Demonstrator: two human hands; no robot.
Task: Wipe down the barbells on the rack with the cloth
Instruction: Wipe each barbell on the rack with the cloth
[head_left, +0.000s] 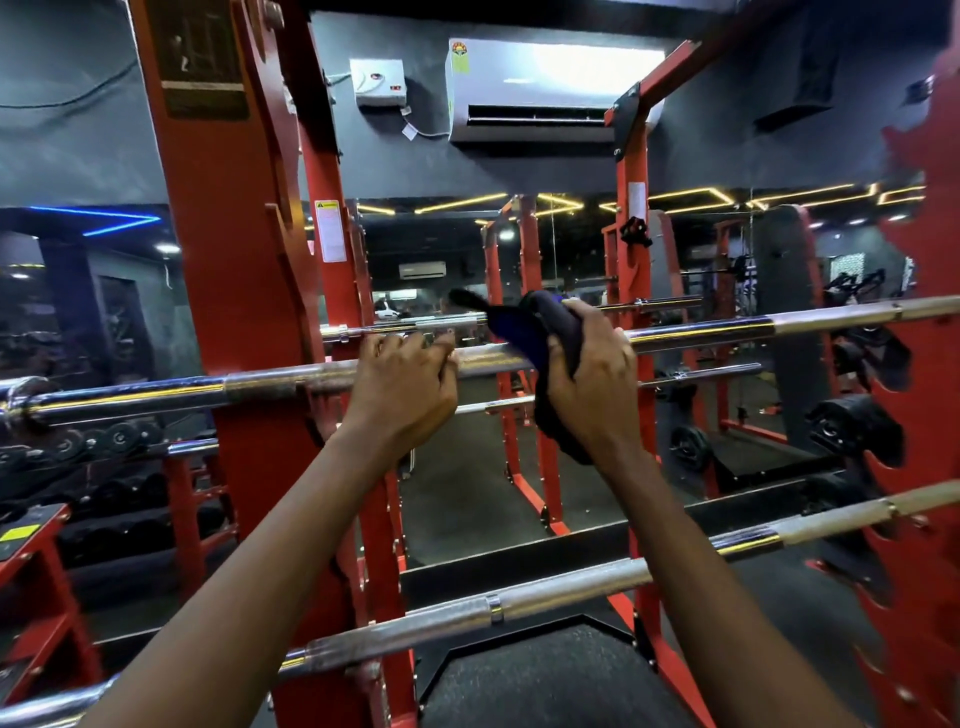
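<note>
Bare left hand (402, 387), bare right hand (592, 382), bare forearms (280, 525)

We face a dark grey wall (727, 145) with a white split air conditioner (550, 88) mounted high on it, its top brightly lit. A small white box (378, 82) is fixed just to its left, and a thin cable runs between them. Below, a large mirror (457, 249) spans the wall. In it we see yellow light strips (691, 195) running in angular lines across a dark ceiling, a second air conditioner (422, 270), and a dark floor (467, 493). To our left a blue light strip (104, 218) forms a sharp angle, with round white spotlights (167, 248) near it. At lower left, black dumbbells (119, 436) sit in rows on a red stand (182, 493). Black weight plates (852, 426) hang at the right.
</note>
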